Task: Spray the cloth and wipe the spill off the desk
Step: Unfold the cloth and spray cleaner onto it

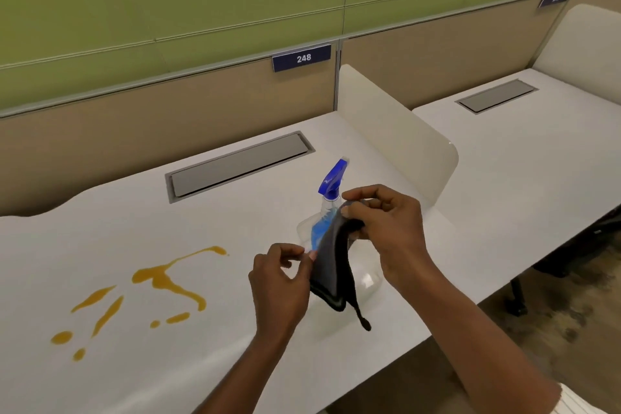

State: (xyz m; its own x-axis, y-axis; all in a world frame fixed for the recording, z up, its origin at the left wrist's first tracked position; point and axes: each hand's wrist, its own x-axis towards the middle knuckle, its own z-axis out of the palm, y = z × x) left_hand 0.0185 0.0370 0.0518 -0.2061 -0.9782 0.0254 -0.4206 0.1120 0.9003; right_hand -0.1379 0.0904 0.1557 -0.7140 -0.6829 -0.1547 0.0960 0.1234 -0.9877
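While both hands were lifted above the white desk (111,232), they held a dark grey cloth (331,265) between them, a little right of the centre of the frame. The right hand (386,228) gripped the top of the cloth with curled fingers, and the left hand (282,282) pinched its left edge between thumb and fingertips. The cloth hung down in a fold, and a thin dark strip hung from its lower corner. Directly behind the cloth stood a clear spray bottle (327,208) with a blue trigger head and a blue label, upright on the desk. The spill (164,279), a yellow-brown liquid in several splashes and drops, lay on the desk in the lower left of the frame, well apart from the cloth. A grey cable flap (238,165) was set in the desk further back, and a blue sign (302,58) with the number 248 was on the beige partition above.
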